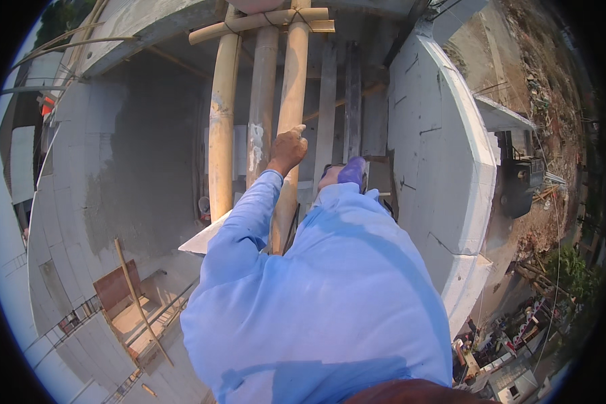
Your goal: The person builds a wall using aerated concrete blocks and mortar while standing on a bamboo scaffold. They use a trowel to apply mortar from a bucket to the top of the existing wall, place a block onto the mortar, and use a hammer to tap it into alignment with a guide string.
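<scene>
My left arm, in a light blue sleeve, reaches forward. My left hand (289, 149) is closed, its fingers curled round the right one of three thick bamboo poles (295, 81). Beside it run the middle pole (257, 128), smeared with white, and the left pole (223, 121). At their far end a bamboo crosspiece (249, 25) is tied over them with dark lashing. My right hand does not show; my blue-shirted body covers that side. Just past the shirt is a purple and pinkish shape (352, 171), too unclear to name.
A pale block wall (431, 148) with cracks stands to the right. Beyond it, far below, lie bare ground and rubble (542, 128). Left are a grey plastered wall (148, 148) and a lower level with an opening (131, 306) crossed by a thin pole. Grey planks (326, 101) stand beyond the poles.
</scene>
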